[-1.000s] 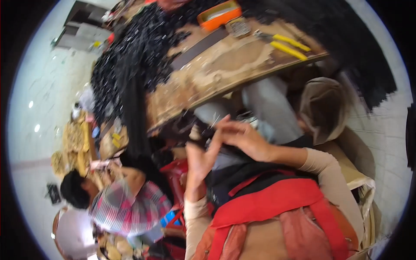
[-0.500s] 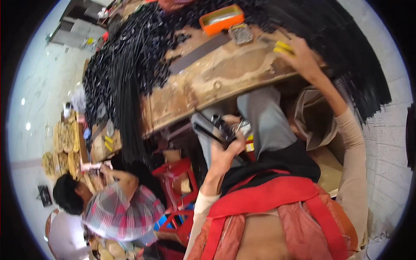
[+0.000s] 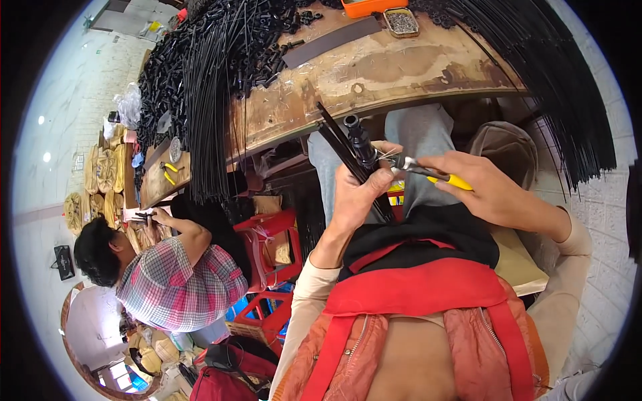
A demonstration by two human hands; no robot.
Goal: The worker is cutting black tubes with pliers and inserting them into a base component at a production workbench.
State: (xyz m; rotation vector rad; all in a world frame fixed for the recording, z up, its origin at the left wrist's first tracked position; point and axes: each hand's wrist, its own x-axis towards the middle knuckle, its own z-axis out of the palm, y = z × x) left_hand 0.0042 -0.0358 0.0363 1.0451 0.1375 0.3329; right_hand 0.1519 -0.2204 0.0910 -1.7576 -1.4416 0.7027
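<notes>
Over my lap, my left hand (image 3: pixel 358 200) is closed around a black stepped tube-shaped part (image 3: pixel 360 139) and several thin black rods (image 3: pixel 338 137) beside it. The tube stands tilted, its round open end up. Thin silvery wires (image 3: pixel 386 155) stick out by the fingertips of that hand. My right hand (image 3: pixel 491 187) grips pliers with yellow handles (image 3: pixel 460 182). Their metal jaws are at the wires, close to my left fingers; whether they bite on a wire I cannot make out.
Ahead is a worn wooden table (image 3: pixel 401 67) with a heap of black tube parts (image 3: pixel 267 57), a dark flat strip (image 3: pixel 331 41), a small box of metal bits (image 3: pixel 401 22) and an orange tray (image 3: pixel 366 7). Black rods (image 3: pixel 562 87) overhang the right end. A co-worker (image 3: pixel 180 281) sits at left.
My right hand has come from above the table's right side, bringing the pliers down to my left hand. My left hand keeps hold of the tube part and rods; the view has shifted.
</notes>
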